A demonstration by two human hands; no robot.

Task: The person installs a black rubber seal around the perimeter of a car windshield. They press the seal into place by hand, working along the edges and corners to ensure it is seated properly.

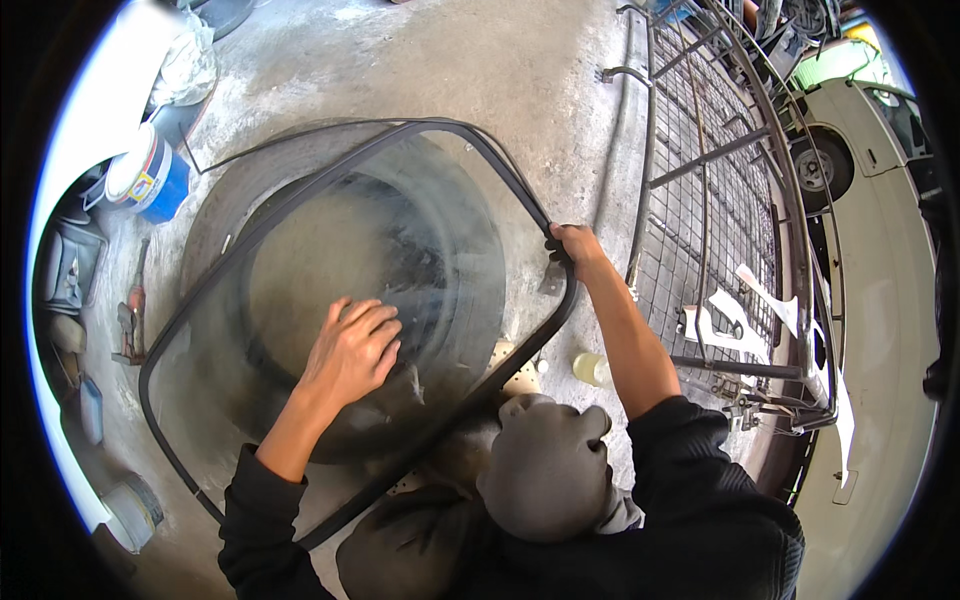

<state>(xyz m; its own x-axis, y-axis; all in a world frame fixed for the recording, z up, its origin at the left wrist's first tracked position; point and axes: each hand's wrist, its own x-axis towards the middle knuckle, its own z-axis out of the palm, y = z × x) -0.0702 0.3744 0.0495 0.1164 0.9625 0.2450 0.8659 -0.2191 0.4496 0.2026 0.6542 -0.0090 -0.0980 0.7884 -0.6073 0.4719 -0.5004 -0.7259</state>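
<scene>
A long black rubber sealing strip (300, 190) makes a big loop in front of me. My right hand (577, 245) is closed round it at the loop's right side. Inside the loop my left hand (354, 345) hovers with fingers loosely bent and slightly apart, and no object shows in it. Below it stands a wide round dark tub (470, 225) that seems to hold murky liquid. The strip's near side runs past my knee (548, 470) toward my left forearm, where its lower end is hidden.
A blue and white bucket (165, 185) and a red-handled tool (135, 310) are at the left. A small bottle with pale yellow liquid (592, 369) stands by my right forearm. At the right is a metal mesh rack (690, 220), with a pale vehicle (880, 280) beyond.
</scene>
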